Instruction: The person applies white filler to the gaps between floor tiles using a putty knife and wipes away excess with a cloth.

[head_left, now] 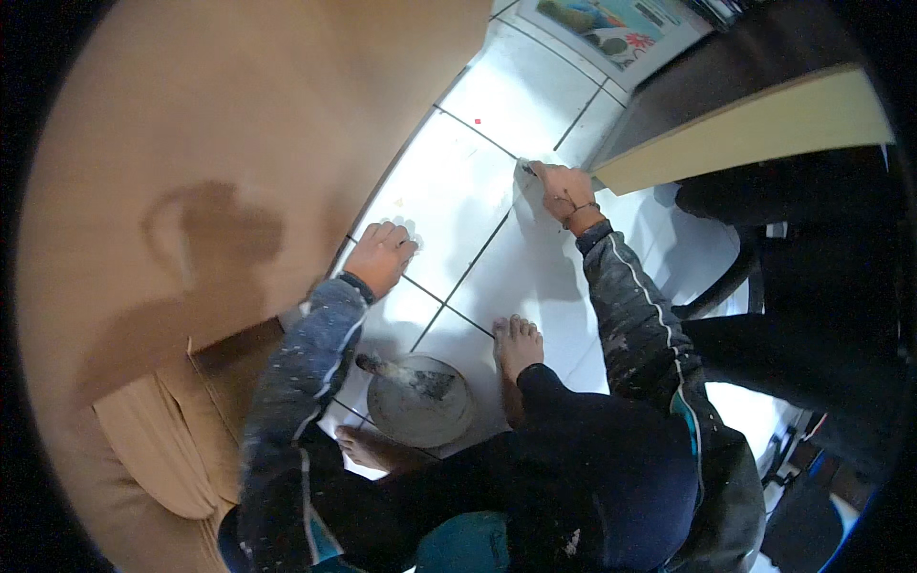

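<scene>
My left hand rests on the white floor tiles beside the tan furniture's edge, its fingers slightly bent and apart. Farther forward and to the right, my right hand grips a small greyish object at floor level, too obscured to identify. Between my forearms, near my bare feet, sits a round grey container with a dirty, brush-like tool lying across it.
A large tan upholstered piece takes up the left. A framed colourful picture lies at top right, by a dark piece of furniture and a pale yellow board. Black chair-like shapes crowd the right.
</scene>
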Available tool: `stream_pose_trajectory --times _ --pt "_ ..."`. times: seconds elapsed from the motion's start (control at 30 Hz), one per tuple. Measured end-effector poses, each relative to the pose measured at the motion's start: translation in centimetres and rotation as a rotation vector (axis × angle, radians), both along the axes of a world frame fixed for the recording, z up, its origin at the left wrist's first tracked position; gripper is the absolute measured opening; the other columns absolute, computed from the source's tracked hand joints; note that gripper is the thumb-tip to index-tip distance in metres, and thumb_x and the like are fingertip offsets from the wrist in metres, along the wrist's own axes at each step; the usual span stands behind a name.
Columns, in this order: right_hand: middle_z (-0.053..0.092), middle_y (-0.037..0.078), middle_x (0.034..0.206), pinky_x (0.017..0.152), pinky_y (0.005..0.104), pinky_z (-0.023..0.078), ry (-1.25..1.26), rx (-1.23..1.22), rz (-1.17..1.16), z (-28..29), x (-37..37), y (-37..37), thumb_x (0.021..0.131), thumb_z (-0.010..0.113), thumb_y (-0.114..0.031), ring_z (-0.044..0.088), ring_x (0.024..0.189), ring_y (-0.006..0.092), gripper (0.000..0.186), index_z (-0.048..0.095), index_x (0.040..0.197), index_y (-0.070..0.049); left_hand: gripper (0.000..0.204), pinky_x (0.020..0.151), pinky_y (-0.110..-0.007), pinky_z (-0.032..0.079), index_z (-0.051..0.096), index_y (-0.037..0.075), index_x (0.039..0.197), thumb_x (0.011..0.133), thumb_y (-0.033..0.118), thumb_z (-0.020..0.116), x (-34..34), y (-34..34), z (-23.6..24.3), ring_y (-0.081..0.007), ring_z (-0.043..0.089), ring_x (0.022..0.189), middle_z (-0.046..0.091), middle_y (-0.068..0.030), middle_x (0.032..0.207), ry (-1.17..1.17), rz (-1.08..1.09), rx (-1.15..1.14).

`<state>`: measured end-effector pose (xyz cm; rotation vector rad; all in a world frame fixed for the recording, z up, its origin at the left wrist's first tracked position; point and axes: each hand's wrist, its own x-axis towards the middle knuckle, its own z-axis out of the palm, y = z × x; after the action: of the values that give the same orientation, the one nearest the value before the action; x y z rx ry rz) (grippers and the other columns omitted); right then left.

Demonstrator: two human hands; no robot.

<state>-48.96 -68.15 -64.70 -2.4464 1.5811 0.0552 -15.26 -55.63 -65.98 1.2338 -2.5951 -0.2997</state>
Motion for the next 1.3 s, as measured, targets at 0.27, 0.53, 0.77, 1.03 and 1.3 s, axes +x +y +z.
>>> stream_pose_trajectory --times 0.27,0.53,0.77,1.03,1.3 --pt "0.07 0.008 0.098 0.071 0.0447 0.054 -0.136 0.078 0.379 -0.3 4.2 9.3 0.083 0.054 -0.01 0.068 0.083 0.0306 0.033 0.066 0.112 -0.02 0.017 0.085 -0.042 0.048 0.068 0.013 0.096 0.083 0.017 0.058 5.3 7.3 3.9 -0.0302 0.061 0.094 0.061 -0.0098 0.098 -0.39 -0.195 0.465" --pt "0.065 0.005 0.123 0.097 0.0395 0.05 -0.099 -0.143 0.643 -1.9 0.2 7.2 0.078 0.052 0.001 0.057 0.119 0.0248 0.044 0.069 0.112 -0.02 0.017 0.079 -0.047 0.052 0.07 0.014 0.093 0.082 0.021 0.059 7.2 10.0 0.7 -0.0349 0.068 0.083 0.069 -0.0151 0.083 -0.658 -0.009 0.778" --pt "0.07 0.006 0.106 0.076 0.0409 0.055 -0.034 0.05 0.162 0.5 2.0 4.8 0.081 0.051 -0.007 0.068 0.092 0.0291 0.041 0.065 0.117 -0.021 0.027 0.086 -0.044 0.051 0.067 0.006 0.101 0.074 0.004 0.063 4.8 7.2 4.5 -0.0337 0.065 0.099 0.067 -0.0146 0.103 -0.48 0.084 0.706" --pt "0.07 0.005 0.11 0.071 0.0371 0.056 -0.058 0.051 0.415 -1.9 5.5 13.9 0.08 0.054 -0.007 0.07 0.089 0.0237 0.039 0.068 0.113 -0.021 0.056 0.098 -0.041 0.047 0.053 0.004 0.128 0.072 0.001 0.061 3.7 7.0 0.5 -0.0352 0.052 0.121 0.05 -0.0176 0.136 -0.3 0.131 0.548" --pt "0.067 0.004 0.121 0.103 0.0383 0.046 -0.314 -0.053 0.64 -0.8 3.6 10.2 0.081 0.055 -0.004 0.06 0.117 0.0238 0.033 0.071 0.108 -0.015 0.08 0.105 -0.044 0.043 0.042 0.009 0.142 0.066 -0.001 0.064 7.7 8.3 0.7 -0.0324 0.028 0.144 0.015 -0.0109 0.161 -0.467 -0.161 0.454"
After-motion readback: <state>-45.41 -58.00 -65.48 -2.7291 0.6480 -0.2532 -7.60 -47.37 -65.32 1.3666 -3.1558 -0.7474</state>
